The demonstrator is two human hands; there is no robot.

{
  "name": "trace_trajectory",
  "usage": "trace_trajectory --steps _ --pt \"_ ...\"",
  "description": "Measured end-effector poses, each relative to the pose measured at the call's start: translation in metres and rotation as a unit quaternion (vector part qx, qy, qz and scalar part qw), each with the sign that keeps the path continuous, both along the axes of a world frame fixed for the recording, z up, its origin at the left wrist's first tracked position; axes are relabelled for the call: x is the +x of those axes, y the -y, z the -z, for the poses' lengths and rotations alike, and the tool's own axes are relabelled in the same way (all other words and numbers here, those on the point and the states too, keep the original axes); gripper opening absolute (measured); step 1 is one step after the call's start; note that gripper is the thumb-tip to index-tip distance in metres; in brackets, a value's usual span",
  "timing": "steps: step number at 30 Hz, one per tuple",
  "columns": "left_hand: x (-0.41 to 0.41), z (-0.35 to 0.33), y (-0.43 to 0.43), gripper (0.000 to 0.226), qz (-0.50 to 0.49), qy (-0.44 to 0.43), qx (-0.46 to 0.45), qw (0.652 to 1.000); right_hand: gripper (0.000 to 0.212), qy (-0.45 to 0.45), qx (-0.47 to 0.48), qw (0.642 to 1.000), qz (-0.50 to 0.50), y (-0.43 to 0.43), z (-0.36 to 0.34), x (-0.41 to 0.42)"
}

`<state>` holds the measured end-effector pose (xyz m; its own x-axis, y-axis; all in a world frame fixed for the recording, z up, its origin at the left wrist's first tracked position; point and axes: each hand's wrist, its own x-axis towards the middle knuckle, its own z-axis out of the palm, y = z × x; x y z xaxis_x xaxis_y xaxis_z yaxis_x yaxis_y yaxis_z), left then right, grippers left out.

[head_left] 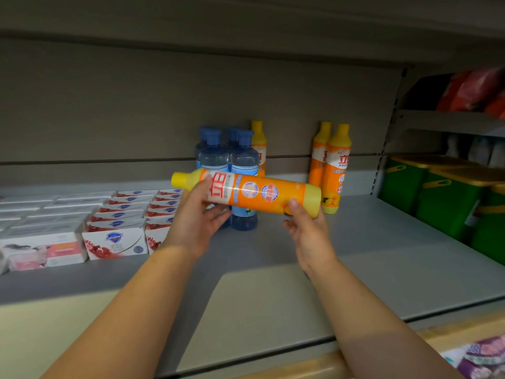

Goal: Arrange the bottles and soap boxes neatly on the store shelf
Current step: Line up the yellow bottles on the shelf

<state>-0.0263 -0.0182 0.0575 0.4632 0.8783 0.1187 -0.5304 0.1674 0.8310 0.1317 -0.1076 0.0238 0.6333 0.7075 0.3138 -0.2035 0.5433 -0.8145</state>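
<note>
Two hands on one bottle here: the orange bottle (254,192) lies sideways in the air, directly in front of the blue bottles (243,160), its yellow cap pointing out to their left and its base to their right. The left hand (196,222) wraps the label end near the neck, thumb on top, fingers curled underneath. The right hand (306,228) grips the base end, thumb on the front, fingers tucked below. Both are clamped on it, nothing loose.

How's the job looking? Left of the blue bottles, the soap boxes (120,231) sit in tidy rows running back from the front of the shelf (382,255), and that side looks done. The blue bottles themselves stand upright in a tight cluster. A lone orange bottle (259,138) stands just behind them, and a pair of orange bottles (332,165) stands to their right, with bare shelf between. So I'd judge the orange ones are the unfinished business: the held bottle needs standing up, likely in that gap right of the blue bottles. Further right, green bins (442,192) fill the neighbouring bay.
</note>
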Motion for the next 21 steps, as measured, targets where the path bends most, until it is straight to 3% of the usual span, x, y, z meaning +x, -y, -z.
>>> trace_trajectory --steps 1,3,6,9,12,16,18,21 --pt "0.001 -0.001 0.002 0.034 -0.010 -0.004 0.062 0.998 0.052 -0.036 -0.024 0.999 -0.012 -0.001 0.000 0.001" --pt "0.005 -0.002 0.010 0.058 -0.034 -0.011 0.192 0.981 0.055 -0.124 -0.072 0.988 -0.058 -0.003 0.002 0.003" --pt "0.010 -0.005 0.027 0.088 -0.071 -0.007 0.309 0.949 0.060 -0.243 -0.154 0.943 -0.168 -0.004 0.004 0.007" --pt "0.011 -0.006 0.042 0.090 -0.107 -0.033 0.435 0.893 0.063 -0.262 -0.248 0.892 -0.271 -0.008 0.007 0.009" --pt "0.012 -0.005 0.055 0.093 -0.074 -0.038 0.500 0.862 0.061 -0.224 -0.290 0.874 -0.318 -0.012 0.011 0.010" --pt "0.012 -0.004 0.060 0.072 -0.084 -0.021 0.499 0.862 0.057 -0.213 -0.210 0.900 -0.317 -0.012 0.008 0.007" --pt "0.011 -0.008 0.055 0.065 -0.117 0.005 0.415 0.902 0.047 -0.231 -0.126 0.929 -0.259 -0.012 0.005 0.005" --pt "0.010 -0.011 0.037 0.047 -0.139 0.027 0.216 0.966 0.041 -0.230 0.010 0.960 -0.161 -0.009 -0.003 0.006"
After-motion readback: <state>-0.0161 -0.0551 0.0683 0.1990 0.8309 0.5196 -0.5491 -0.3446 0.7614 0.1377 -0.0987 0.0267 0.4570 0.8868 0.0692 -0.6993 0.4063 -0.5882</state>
